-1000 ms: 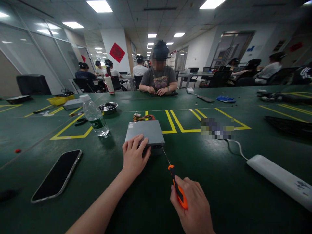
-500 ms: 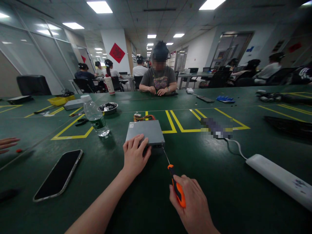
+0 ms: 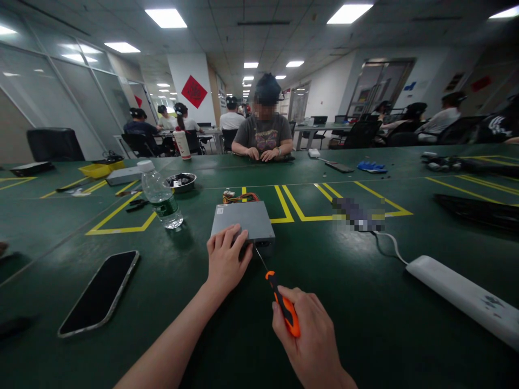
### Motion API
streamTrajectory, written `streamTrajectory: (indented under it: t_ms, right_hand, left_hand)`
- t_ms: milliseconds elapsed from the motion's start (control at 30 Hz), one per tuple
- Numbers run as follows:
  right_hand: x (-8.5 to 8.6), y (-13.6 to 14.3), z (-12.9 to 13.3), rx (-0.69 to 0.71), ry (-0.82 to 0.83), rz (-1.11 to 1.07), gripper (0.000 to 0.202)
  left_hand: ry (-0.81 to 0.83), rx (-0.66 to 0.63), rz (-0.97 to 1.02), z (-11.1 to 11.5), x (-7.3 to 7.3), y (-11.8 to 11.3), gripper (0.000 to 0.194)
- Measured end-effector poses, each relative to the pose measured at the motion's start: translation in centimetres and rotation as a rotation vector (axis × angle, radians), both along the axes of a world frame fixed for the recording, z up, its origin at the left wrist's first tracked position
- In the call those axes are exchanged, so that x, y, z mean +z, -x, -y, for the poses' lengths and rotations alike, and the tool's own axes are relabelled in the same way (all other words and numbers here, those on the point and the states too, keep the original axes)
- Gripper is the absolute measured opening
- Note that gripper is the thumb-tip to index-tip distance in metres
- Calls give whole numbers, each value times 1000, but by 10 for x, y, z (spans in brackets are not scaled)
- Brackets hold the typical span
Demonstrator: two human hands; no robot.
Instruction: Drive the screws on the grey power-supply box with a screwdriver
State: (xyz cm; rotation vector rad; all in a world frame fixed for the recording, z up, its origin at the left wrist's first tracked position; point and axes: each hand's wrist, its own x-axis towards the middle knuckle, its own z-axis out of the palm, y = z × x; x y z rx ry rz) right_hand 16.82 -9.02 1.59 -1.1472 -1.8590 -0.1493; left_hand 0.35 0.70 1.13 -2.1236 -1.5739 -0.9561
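On the green table (image 3: 373, 308), a phone (image 3: 99, 293) lies dark face up to the left of the metal box (image 3: 247, 216), on its near side. A yellow tray (image 3: 95, 171) sits far to the left, beyond the box. Nearer the box on that side, a clear bottle (image 3: 165, 208) stands upright with its white cap on, and just behind it a steel bowl (image 3: 190, 187) holds small dark bits. The left hand (image 3: 227, 259) lies over the front left part of the box, fingers spread on the top, thumb down by the front side. The box itself rests flat on the table, with coloured wires (image 3: 247, 198) bunched at its far side. Straight beyond the box sits a person (image 3: 263, 135) in a grey T-shirt. A screwdriver (image 3: 286, 310) slants up to the box's front side, its tip close to the left thumb; whether it touches is too small to tell. The right hand (image 3: 312, 337), in front of the box and to its right, is wrapped around the orange and black handle. Well to the right of the box lies a white power strip (image 3: 462, 297) with a white cord (image 3: 394, 241) at its end.
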Motion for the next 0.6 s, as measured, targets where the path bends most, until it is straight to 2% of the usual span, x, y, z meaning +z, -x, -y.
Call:
streamTrajectory:
  t_ms: [600]
  right_hand:
    - [-4, 2, 1, -25, -32, 18, 17]
  left_hand:
    - [-6, 3, -21, 1, 1, 0, 27]
